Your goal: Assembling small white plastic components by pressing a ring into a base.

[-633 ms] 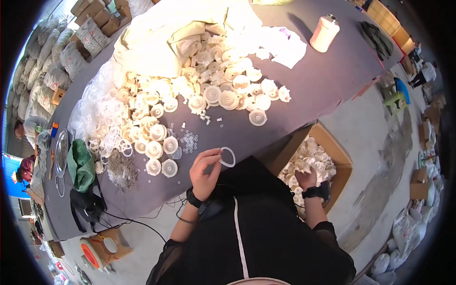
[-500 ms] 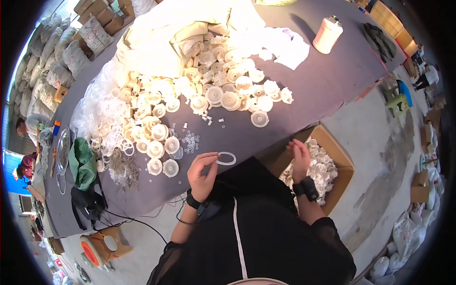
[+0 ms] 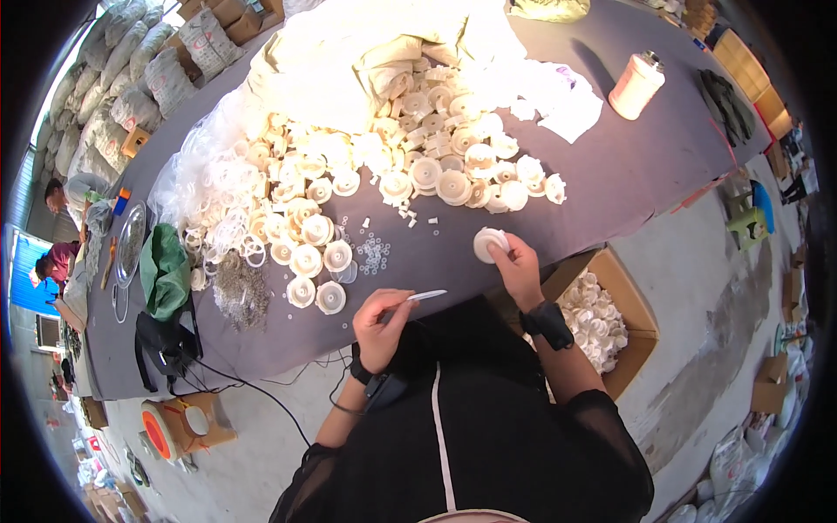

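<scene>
Between its thumb and fingertips my left hand (image 3: 381,329) pinches a white ring (image 3: 428,295), which shows nearly edge-on. My right hand (image 3: 521,270) grips a round white plastic cap (image 3: 490,245) above the table's near edge, its thumb pressed on the face. Across the table lies a heap of similar white round plastic caps (image 3: 453,186). White rings (image 3: 228,228) lie at the heap's left. Small clear washers (image 3: 373,253) are scattered in front of the heap, and a pile of small metal springs (image 3: 240,292) sits to their left.
An open cardboard box (image 3: 641,327) with white parts stands by my right arm. A pale pink bottle (image 3: 636,85) is at the far right of the table. A green cloth bag (image 3: 164,272) and a black bag (image 3: 166,344) with a cable lie left. An orange-and-brown stool (image 3: 187,425) stands below.
My right hand has moved from above the box up and left over the table edge and now holds a cap. The ring in my left hand has tilted edge-on.
</scene>
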Demonstrator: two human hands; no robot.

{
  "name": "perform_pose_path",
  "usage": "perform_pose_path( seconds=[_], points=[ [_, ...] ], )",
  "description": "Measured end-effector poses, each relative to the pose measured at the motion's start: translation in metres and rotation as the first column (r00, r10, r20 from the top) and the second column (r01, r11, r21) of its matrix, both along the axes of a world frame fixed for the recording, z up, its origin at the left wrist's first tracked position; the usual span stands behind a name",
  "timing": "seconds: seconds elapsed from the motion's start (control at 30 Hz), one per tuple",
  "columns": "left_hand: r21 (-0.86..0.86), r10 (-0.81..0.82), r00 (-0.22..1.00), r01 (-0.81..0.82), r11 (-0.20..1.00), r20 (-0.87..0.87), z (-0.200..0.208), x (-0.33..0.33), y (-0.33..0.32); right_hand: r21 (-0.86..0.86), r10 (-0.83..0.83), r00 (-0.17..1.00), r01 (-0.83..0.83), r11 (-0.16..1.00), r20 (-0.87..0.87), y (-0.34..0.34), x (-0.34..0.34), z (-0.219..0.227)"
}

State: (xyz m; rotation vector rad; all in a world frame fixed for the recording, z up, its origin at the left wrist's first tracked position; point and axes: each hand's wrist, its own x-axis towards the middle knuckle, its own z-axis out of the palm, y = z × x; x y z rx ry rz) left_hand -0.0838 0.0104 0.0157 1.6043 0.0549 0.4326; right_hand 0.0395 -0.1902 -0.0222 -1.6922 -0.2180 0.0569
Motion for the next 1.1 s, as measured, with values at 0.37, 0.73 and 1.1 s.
perform_pose_path(
  seconds=[0.37, 0.73, 1.1],
  points=[
    [-0.137, -0.081, 0.984, 0.103, 0.985, 0.157, 0.015, 0.021, -0.018, 0.438, 0.261, 0.937, -0.138, 0.888, -0.233, 0.024, -0.04, 0.026],
    [-0.216, -0.129, 0.992, 0.127, 0.968, 0.004, -0.001, 0.017, -0.02, -0.106, -0.685, 0.675, 0.687, 0.719, -0.272, -0.217, -0.084, -0.1],
    [-0.101, -0.134, 0.991, 0.134, 0.986, 0.003, -0.003, 0.019, -0.022, -0.395, -0.309, 0.84, 0.495, 0.774, 0.447, -0.112, 0.024, 0.003]
  ],
)
